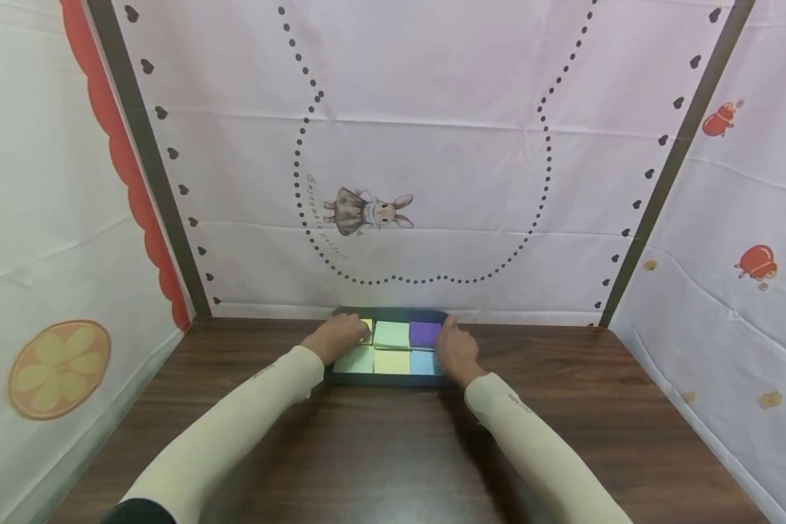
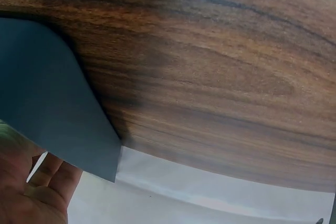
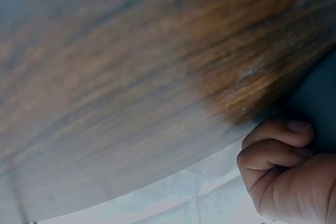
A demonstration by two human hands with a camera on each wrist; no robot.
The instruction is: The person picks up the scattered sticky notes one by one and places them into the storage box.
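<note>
A dark tray (image 1: 386, 380) divided into compartments lies against the back curtain and holds pads of sticky notes. Its back row has a yellow pad (image 1: 367, 331), a pale green pad (image 1: 391, 334) and a purple pad (image 1: 424, 334). In front are a green pad (image 1: 355, 360), a yellow pad (image 1: 391, 362) and a blue pad (image 1: 423, 362). My left hand (image 1: 338, 338) reaches over the left wall beside the back yellow pad; the wall hides its fingertips in the left wrist view. With curled fingers against the outer wall, my right hand (image 1: 457, 351) grips the tray's right side.
The tray stands on a brown wood-grain table (image 1: 393, 451). Printed white curtains (image 1: 432, 182) rise behind it and at both sides. Both forearms wear pale sleeves (image 1: 236, 415) and cross the front of the table.
</note>
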